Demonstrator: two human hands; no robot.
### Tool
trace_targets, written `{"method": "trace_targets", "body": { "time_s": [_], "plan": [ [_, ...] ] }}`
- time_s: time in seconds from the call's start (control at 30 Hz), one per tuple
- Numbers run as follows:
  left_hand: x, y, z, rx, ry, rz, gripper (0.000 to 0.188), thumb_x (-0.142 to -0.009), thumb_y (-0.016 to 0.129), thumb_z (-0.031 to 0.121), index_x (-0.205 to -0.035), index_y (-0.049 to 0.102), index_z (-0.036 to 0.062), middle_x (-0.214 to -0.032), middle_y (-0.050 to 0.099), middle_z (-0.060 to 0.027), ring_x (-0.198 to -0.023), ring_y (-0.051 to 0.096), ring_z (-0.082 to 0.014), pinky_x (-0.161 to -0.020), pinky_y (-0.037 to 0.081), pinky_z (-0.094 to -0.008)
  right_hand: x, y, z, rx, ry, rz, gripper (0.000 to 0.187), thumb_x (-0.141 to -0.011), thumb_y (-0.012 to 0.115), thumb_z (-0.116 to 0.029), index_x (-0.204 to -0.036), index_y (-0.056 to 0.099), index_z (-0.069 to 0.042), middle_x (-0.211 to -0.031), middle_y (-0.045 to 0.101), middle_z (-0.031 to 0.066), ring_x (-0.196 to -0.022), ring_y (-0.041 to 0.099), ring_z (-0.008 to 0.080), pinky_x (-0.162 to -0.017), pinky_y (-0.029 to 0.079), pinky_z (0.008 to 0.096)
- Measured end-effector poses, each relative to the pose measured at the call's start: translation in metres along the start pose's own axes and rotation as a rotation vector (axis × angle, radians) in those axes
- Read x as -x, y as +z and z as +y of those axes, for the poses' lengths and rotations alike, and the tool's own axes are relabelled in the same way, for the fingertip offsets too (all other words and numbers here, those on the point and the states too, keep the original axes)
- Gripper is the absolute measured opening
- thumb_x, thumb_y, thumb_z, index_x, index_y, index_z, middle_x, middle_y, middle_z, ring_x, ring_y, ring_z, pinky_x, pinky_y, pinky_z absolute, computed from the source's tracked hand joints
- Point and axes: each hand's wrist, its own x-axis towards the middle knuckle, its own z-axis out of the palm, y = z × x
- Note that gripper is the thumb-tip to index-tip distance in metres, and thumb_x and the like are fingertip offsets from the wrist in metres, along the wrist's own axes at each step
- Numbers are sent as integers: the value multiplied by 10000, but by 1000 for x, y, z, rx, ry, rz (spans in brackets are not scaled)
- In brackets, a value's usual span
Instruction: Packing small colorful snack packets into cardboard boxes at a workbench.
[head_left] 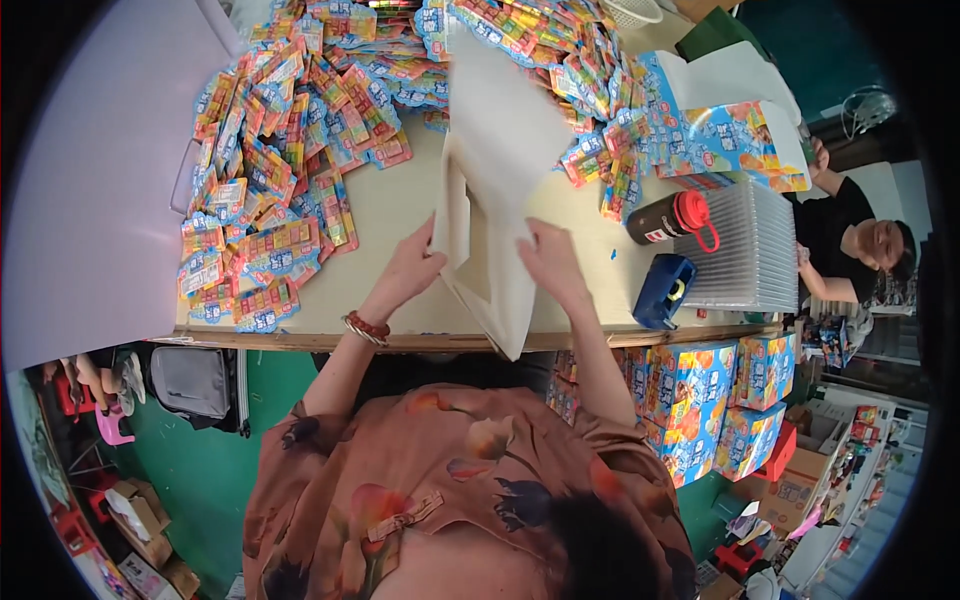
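Observation:
Between my hands stands a partly folded cardboard box [480, 235], its plain off-white inside showing and a long flap [505, 100] raised at the far end. Its near corner points toward me at the table's front edge. My left hand [405, 272] is closed, with fingertips pinching the box's left edge; a reddish-brown bracelet [367, 328] circles that wrist. On the opposite side, my right hand [555, 262] has its fingers curled against the right wall, slightly blurred. The box's outer print is hidden from me.
Colourful blister packs [290, 180] lie heaped on the table at left and back. At right are a dark bottle with red lid [670, 217], a blue tape dispenser [664, 290], stacked clear trays [745, 245] and printed cardboard [730, 135]. A co-worker [850, 235] stands beyond; cartons [690, 400] are stacked below.

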Motion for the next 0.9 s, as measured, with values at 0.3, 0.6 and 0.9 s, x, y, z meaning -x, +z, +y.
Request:
{"method": "trace_targets", "body": {
  "time_s": [0.3, 0.6, 0.9],
  "plan": [
    [24, -3, 24, -1123, 294, 510, 823, -736, 476, -109, -1492, 251, 122, -1446, 364, -247, -1248, 483, -346, -1022, 404, -405, -5, -7, 25, 376, 94, 408, 441, -832, 585, -111, -1209, 371, -29, -861, 641, 197, -836, 637, 398, -674, 508, 490],
    [-13, 8, 47, -1378, 275, -352, 339, -816, 592, 122, -1133, 529, 21, -1105, 597, -170, -981, 603, -334, -821, 483, -411, -4, -14, -9, 416, -593, 376, 162, -812, 585, 3, -960, 559, -58, -819, 543, 116, -801, 604, 316, -687, 504, 414],
    [-50, 17, -2, -1313, 287, -287, 312, -775, 631, 245, -887, 578, -41, -754, 646, -212, -745, 644, -378, -706, 520, -461, -79, 22, -25, 536, -408, -558, 155, -823, 659, -225, -872, 625, -81, -864, 643, 116, -843, 626, 311, -716, 499, 420]
  ]
}}
